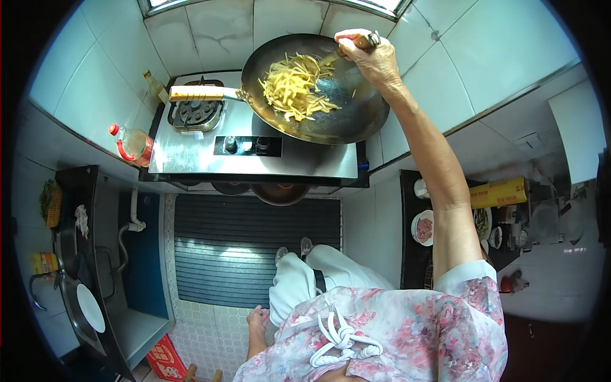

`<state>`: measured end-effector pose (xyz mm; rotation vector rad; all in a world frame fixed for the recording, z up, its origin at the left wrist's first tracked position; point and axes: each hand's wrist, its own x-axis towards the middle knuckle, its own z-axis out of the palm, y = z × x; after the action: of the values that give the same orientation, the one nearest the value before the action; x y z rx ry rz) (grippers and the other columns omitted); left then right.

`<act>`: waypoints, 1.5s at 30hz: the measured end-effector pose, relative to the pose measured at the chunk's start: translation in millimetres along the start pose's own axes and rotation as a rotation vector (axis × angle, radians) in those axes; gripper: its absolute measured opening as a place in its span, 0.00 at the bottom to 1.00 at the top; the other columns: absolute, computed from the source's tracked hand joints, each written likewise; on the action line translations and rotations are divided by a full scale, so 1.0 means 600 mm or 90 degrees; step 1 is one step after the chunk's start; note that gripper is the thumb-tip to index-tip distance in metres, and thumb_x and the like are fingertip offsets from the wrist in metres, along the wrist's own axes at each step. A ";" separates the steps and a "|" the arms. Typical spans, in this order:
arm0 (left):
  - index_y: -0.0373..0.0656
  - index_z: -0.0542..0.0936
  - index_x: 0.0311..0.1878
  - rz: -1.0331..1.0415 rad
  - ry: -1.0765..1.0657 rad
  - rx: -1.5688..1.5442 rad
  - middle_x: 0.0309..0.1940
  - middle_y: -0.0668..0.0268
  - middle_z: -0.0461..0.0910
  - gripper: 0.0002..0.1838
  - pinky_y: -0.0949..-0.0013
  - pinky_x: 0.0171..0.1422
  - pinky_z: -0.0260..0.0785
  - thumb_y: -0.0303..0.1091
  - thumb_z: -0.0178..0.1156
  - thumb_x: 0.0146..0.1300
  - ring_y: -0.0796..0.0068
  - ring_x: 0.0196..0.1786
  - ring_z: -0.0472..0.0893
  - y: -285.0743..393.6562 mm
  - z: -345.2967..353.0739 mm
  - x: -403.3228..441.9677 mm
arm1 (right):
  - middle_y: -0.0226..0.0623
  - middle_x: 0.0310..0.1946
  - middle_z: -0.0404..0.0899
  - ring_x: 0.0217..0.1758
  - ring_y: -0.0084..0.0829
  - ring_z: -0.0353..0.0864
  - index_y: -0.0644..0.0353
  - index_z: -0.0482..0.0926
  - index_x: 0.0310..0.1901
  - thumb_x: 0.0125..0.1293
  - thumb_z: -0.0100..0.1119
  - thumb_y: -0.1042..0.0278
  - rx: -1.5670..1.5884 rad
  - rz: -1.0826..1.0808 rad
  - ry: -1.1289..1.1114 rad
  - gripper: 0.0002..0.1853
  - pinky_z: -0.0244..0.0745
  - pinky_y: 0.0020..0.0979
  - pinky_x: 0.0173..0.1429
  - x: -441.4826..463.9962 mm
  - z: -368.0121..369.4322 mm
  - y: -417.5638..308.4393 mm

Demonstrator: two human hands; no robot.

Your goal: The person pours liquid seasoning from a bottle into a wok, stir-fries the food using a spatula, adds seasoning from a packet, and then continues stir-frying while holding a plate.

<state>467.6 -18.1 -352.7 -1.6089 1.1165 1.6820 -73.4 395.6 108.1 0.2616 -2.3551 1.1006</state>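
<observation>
A large dark wok (356, 121) with a wooden handle (197, 93) pointing left sits over the right side of the gas stove (184, 153). Yellow strips that look like cut potato (293, 87) lie in its left and middle part. My right hand (369, 54) is closed around the wooden handle of a spatula (330, 58), whose working end goes into the strips and is mostly hidden. Down by my trouser leg hangs my left hand (258, 316), with nothing visible in it and its fingers loosely apart.
An uncovered burner (195, 113) is on the stove's left. An oil bottle (135, 145) and a smaller glass bottle (154, 86) stand beside it. At left is a sink counter with a white plate (90, 308). The right counter holds a bowl of pink meat (423, 228) and a yellow box (499, 193).
</observation>
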 end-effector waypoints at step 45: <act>0.42 0.74 0.60 -0.017 -0.002 0.022 0.41 0.60 0.80 0.20 0.61 0.40 0.80 0.24 0.47 0.65 0.66 0.40 0.83 0.009 0.007 0.006 | 0.28 0.34 0.84 0.38 0.18 0.81 0.60 0.84 0.45 0.65 0.63 0.68 -0.013 0.073 0.044 0.10 0.77 0.21 0.46 -0.061 -0.087 0.091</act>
<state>460.4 -18.1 -355.4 -1.5918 1.1122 1.6393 -43.7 469.0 80.2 0.0799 -2.3426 1.1197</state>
